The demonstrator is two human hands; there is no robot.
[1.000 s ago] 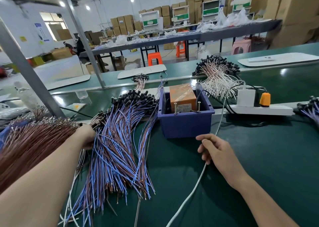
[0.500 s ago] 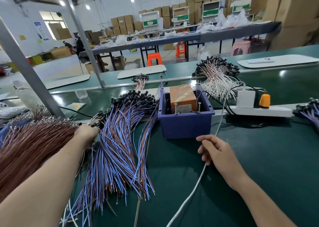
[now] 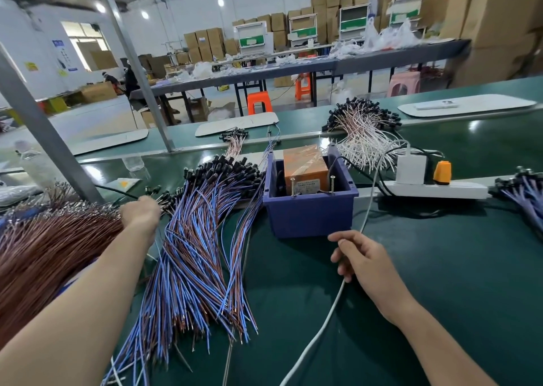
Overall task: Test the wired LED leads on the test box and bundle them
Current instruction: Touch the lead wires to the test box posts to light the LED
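**Operator:** Where are my hands?

**Spotter:** Your left hand (image 3: 141,213) is reached out to the black-capped ends of the blue-and-brown leads (image 3: 199,253) and touches them. You see only its back. The fingers are hidden, so I cannot tell whether it grips any. Your right hand (image 3: 364,259) rests on the green bench (image 3: 455,282) just in front of the test box (image 3: 308,218). Its fingers are slack and loosely curled, the forefinger straighter, and they lie over the white cable (image 3: 320,327). It pinches nothing that I can see.

**Operator:** And around them?

**Spotter:** The leads fan out between your arms, bare tips towards you. The test box is a blue bin with an orange unit (image 3: 305,168) inside and two upright screws (image 3: 293,186) at its near edge. A brown pile of leads (image 3: 44,247) lies beside your left forearm, and a slanted metal post (image 3: 50,141) stands just beyond that hand. Right of the box sits a power strip (image 3: 440,191) with a white charger (image 3: 410,169), where your cable ends.
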